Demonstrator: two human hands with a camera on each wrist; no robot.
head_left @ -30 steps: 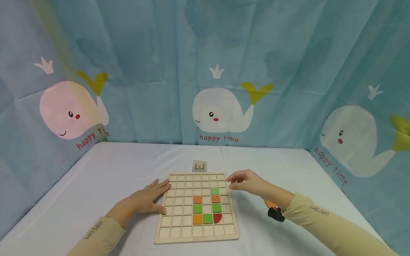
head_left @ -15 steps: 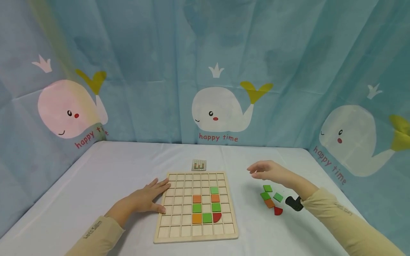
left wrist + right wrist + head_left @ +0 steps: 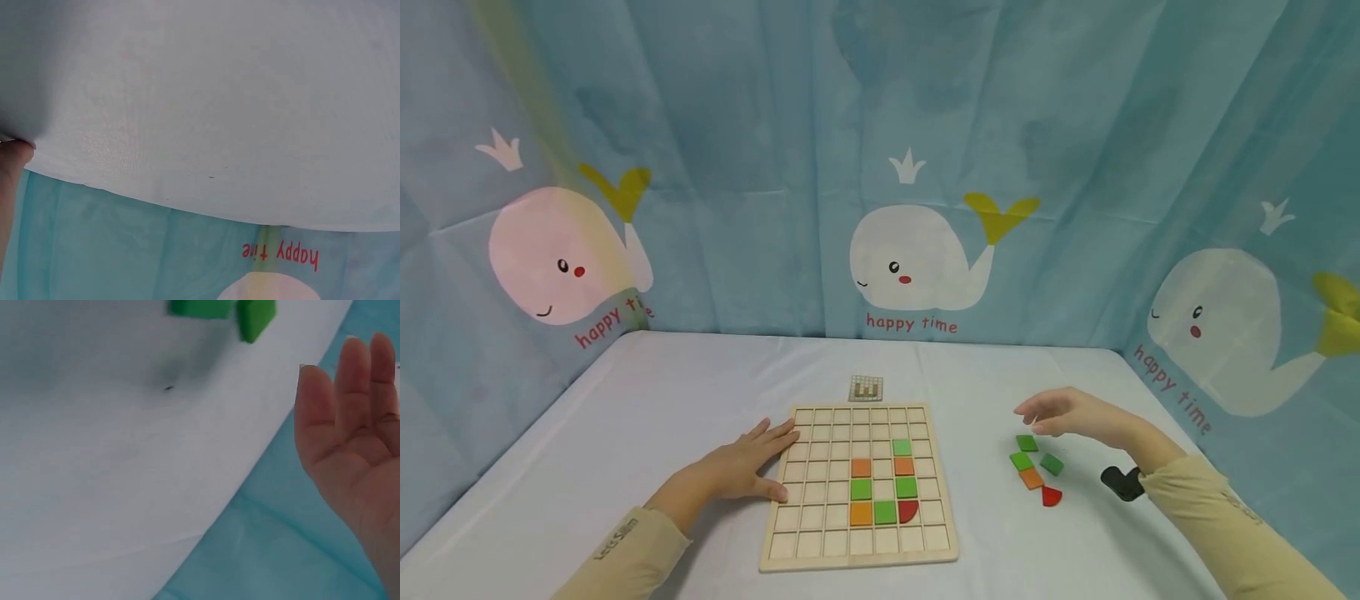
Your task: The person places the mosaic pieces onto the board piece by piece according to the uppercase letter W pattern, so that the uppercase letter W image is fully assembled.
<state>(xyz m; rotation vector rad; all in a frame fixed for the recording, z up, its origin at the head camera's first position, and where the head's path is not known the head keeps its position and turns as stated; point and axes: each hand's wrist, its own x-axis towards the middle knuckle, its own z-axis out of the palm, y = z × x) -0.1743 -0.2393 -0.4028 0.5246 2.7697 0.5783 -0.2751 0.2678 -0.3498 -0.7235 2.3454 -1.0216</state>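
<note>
A wooden grid board (image 3: 820, 500) lies on the table, with green, orange and red tiles in some of its squares. My left hand (image 3: 733, 467) rests with spread fingers on the board's left edge. To the right of the board, my right hand (image 3: 1071, 417) hovers above a loose group of tiles and holds nothing. That group has several green tiles, among them one (image 3: 1027, 443) just below the fingers, plus an orange tile (image 3: 1032, 478) and a red quarter-round tile (image 3: 1052, 497). In the right wrist view, the fingers are extended near two green tiles (image 3: 256, 319).
A small pattern card (image 3: 866, 388) lies behind the board. A black object (image 3: 1122, 483) shows beside the right forearm, partly covered by the sleeve. Blue whale-print curtains (image 3: 760, 208) enclose the white table (image 3: 662, 383) at the back and sides.
My right hand has moved rightward, away from the board's right edge to above the loose tiles, which have come into view. My left hand has stayed on the board.
</note>
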